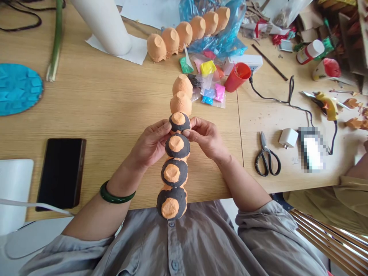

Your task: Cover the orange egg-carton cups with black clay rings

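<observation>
Between my two hands is an orange egg-carton strip [181, 100], a row of bumps running from my shirt front out over the table. Its nearer bumps carry rings of black clay [184, 142] around bare orange tops; the two farthest bumps are plain orange. My left hand [153, 142] pinches the left edge of the third bump from the far end, thumb on the black ring. At that bump's right edge my right hand [207, 136] grips with thumb and fingers. The undersides of the strip and some fingertips are hidden.
A second orange egg-carton strip [184, 33] lies at the back beside a blue plastic bag [237, 28]. Small clay packets [208, 68] and a red cup [238, 77] stand before it. Scissors [266, 155] and a yellow glue gun [327, 105] lie right, a black phone [61, 172] left.
</observation>
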`<state>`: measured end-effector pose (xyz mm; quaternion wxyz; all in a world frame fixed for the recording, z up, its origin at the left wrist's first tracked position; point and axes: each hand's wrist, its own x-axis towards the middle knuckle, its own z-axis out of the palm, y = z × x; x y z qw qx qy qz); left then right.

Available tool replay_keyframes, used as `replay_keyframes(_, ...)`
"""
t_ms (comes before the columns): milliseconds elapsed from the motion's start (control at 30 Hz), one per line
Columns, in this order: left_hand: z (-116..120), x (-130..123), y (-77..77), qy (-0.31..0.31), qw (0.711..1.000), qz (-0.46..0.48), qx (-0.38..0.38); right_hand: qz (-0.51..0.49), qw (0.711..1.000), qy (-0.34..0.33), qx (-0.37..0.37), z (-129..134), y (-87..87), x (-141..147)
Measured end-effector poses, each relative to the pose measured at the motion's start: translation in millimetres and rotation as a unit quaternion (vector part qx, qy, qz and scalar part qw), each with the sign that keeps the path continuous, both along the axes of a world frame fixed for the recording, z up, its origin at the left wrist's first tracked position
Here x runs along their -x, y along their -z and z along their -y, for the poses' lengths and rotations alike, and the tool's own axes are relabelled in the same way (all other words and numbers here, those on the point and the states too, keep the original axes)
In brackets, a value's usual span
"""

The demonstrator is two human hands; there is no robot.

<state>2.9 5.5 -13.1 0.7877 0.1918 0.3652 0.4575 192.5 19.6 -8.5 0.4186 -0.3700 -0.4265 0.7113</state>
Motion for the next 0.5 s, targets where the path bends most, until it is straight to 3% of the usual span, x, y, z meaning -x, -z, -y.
replay_keyframes(267, 1.8, 0.6, 1.8, 0.005, 0.997, -0.05, -0.051, -0.003, 0.997, -0.043, 0.056, -5.0, 0.5, -6.2)
replay_keyframes(400, 2.4, -3.5, 0.1, -0.005, 1.0, 0.005, -0.023, -0.034, 0.998, -0.022, 0.055, -4.4, 0.1, -7.0)
replay_keyframes(500, 1.2, -1.6, -2.5, 0.013, 0.998, 0.034, -0.043, -0.066, 0.996, -0.029, 0.057, -2.4, -1.7, -6.2)
